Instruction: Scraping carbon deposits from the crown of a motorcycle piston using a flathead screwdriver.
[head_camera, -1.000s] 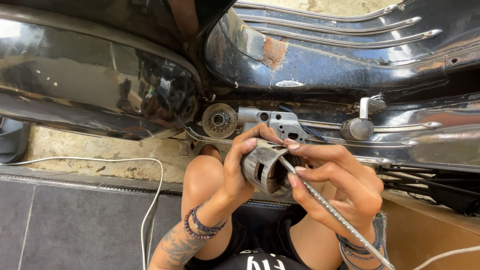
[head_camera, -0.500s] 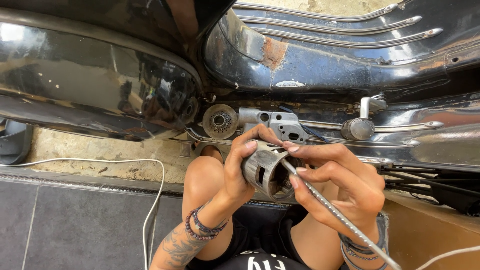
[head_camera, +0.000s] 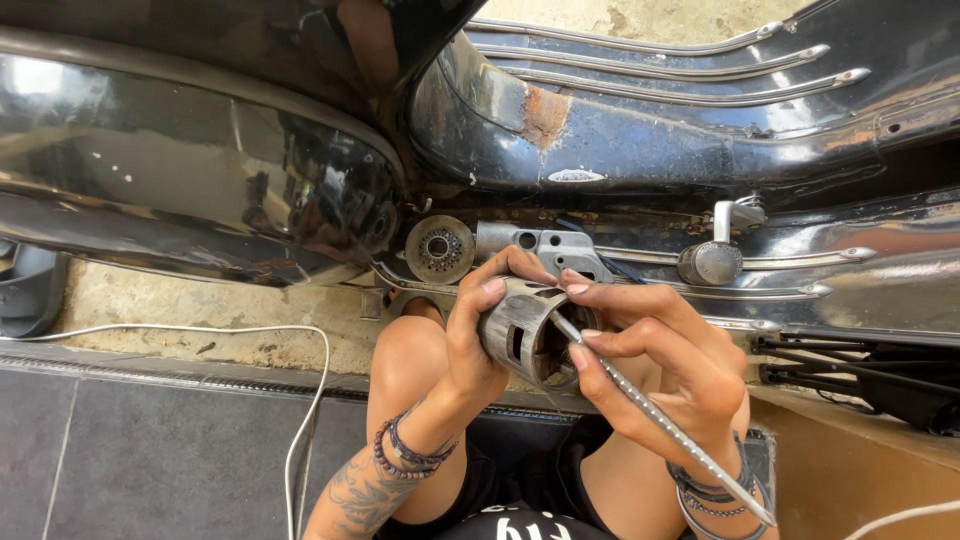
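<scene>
Cylinder (head_camera: 520, 335) (slotted metal) in both hands, rod (head_camera: 660, 425) inside.

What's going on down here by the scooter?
A person crouches beside a black scooter body. Their left hand grips a worn metal cylinder, a hollow part with slots in its wall. Their right hand holds a thin metal rod, its tip poked into the cylinder's open end. A white cable trails across the floor nearby.
</scene>
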